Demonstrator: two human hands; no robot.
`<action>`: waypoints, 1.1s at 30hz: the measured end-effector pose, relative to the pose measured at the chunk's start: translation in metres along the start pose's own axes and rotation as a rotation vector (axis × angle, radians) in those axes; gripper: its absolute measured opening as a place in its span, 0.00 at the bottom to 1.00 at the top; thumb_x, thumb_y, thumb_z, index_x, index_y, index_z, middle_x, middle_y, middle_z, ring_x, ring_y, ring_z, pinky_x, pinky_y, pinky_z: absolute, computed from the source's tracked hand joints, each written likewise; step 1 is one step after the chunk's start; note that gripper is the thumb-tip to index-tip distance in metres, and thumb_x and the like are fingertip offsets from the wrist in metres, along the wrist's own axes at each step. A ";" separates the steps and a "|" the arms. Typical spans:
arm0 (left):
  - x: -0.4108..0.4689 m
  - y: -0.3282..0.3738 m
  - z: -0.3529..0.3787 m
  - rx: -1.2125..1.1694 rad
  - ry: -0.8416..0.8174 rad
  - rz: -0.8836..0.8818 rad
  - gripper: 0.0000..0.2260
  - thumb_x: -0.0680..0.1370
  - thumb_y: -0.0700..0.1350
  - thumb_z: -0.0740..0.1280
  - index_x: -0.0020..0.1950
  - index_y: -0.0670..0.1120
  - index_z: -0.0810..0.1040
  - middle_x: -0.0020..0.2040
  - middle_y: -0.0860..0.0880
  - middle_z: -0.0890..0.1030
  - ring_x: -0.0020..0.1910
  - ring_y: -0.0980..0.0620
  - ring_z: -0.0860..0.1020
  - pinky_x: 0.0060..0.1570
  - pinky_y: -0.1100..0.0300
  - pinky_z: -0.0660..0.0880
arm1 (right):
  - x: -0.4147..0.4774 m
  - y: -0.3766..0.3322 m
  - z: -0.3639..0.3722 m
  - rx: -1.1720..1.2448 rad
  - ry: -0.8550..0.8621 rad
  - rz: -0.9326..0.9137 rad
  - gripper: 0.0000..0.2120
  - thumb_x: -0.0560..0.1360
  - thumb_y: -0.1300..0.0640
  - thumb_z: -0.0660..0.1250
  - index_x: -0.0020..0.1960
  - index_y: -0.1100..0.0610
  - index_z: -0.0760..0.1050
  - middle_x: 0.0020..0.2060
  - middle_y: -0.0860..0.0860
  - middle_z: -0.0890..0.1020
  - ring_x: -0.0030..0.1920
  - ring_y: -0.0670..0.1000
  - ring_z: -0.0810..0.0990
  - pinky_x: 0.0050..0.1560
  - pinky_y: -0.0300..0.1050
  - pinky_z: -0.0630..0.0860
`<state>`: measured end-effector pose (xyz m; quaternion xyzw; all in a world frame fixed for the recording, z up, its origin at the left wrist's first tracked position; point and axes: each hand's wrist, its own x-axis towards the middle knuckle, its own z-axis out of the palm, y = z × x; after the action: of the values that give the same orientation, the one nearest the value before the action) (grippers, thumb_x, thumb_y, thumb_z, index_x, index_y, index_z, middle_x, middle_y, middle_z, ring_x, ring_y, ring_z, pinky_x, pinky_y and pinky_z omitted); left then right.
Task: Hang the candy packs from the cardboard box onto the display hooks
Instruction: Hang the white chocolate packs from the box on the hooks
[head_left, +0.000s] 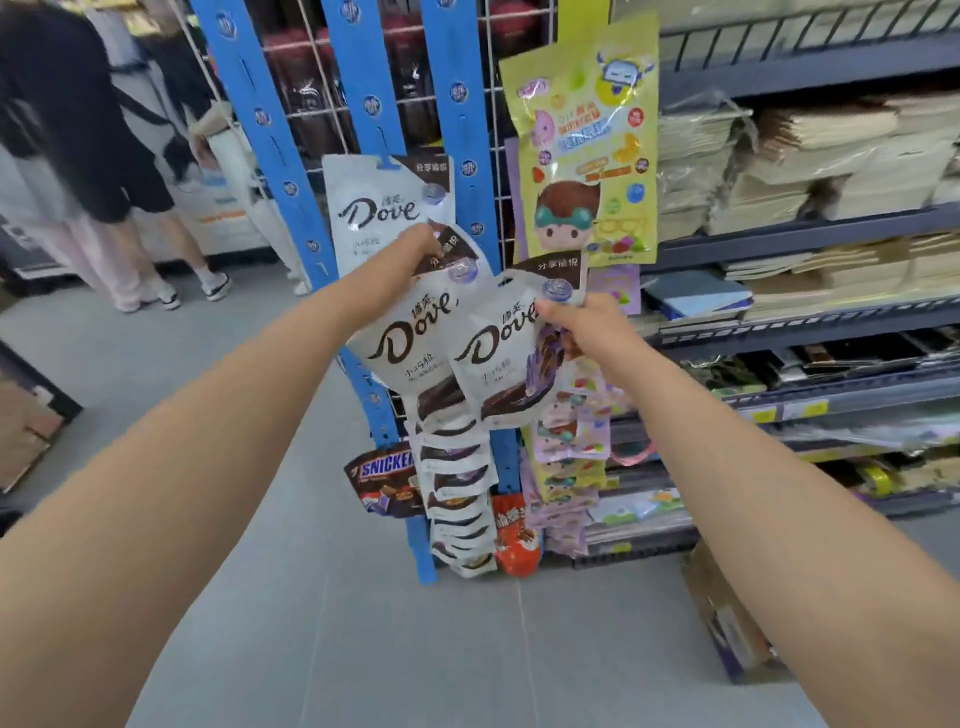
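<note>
My left hand (410, 260) grips the top of a white Dove candy pack (415, 332) in front of the blue hanging strips (363, 104). My right hand (576, 322) holds a second white Dove pack (498, 353) by its upper right corner, just right of the first. Another Dove pack (379, 208) hangs on a blue strip hook right above them. Below, several more Dove packs (460, 499) hang in a column. The cardboard box (727, 618) sits on the floor at lower right, partly hidden by my right arm.
A yellow-green candy bag (587, 145) hangs at upper right on the wire grid. A Snickers bag (384, 478) and an orange bag (514, 535) hang low. Grey shelves (810, 234) of stationery stand to the right. People (78, 156) stand in the aisle at far left.
</note>
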<state>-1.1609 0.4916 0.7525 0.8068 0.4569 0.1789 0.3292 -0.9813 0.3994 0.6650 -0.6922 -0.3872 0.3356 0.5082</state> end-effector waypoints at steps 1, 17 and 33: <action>0.010 -0.001 -0.009 0.034 0.031 0.019 0.07 0.80 0.42 0.55 0.44 0.49 0.68 0.39 0.54 0.69 0.39 0.55 0.70 0.33 0.69 0.67 | 0.005 -0.006 0.001 -0.010 -0.013 -0.044 0.12 0.74 0.49 0.68 0.43 0.57 0.72 0.34 0.55 0.72 0.30 0.50 0.71 0.34 0.40 0.67; 0.079 0.001 -0.060 0.150 0.310 0.189 0.09 0.77 0.39 0.66 0.53 0.37 0.81 0.50 0.39 0.82 0.46 0.48 0.76 0.57 0.52 0.75 | 0.087 -0.104 0.026 -0.105 -0.144 -0.265 0.12 0.72 0.51 0.70 0.39 0.57 0.72 0.32 0.53 0.72 0.29 0.47 0.67 0.31 0.40 0.64; 0.129 -0.018 -0.073 0.220 0.735 0.246 0.13 0.75 0.48 0.61 0.51 0.48 0.84 0.48 0.48 0.85 0.49 0.46 0.80 0.56 0.49 0.74 | 0.109 -0.095 0.048 -0.474 -0.216 -0.205 0.28 0.70 0.47 0.72 0.64 0.61 0.72 0.61 0.55 0.77 0.56 0.53 0.78 0.50 0.46 0.75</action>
<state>-1.1481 0.6352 0.7908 0.7681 0.4609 0.4434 0.0315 -0.9894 0.5336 0.7362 -0.7091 -0.5750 0.2542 0.3193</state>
